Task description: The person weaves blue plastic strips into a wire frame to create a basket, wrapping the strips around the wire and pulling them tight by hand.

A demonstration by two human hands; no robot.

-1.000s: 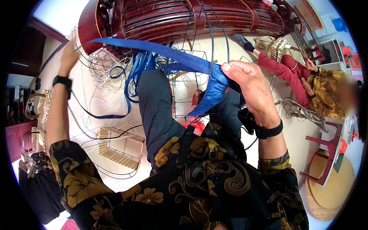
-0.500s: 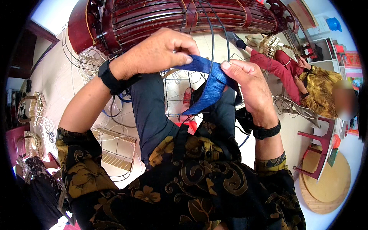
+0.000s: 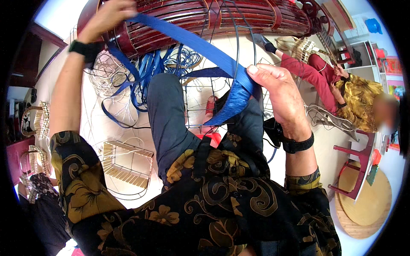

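My left hand (image 3: 109,19) is raised at upper left, slightly blurred, closed on a long flat blue strip (image 3: 183,36) drawn out taut and diagonally. My right hand (image 3: 271,85) pinches the strip against a black wire frame (image 3: 238,38) standing between my knees. Below my right thumb the blue material folds round the frame and tapers down toward its lower bar. A darker length of strip runs behind, toward a tangle of loose blue strips (image 3: 156,64) on the floor beside my left knee.
A dark red wooden bench (image 3: 175,21) spans the top. A co-worker in red trousers (image 3: 307,85) sits at right with a partly wrapped frame. Another lies at lower left (image 3: 126,166). A maroon stool (image 3: 356,170) and round boards (image 3: 363,205) are at right; pale cord coils (image 3: 102,72) lie left.
My left hand came in beside my right half a second ago and has since swung out to the upper left, stretching the blue strip. My right hand stays at the frame.
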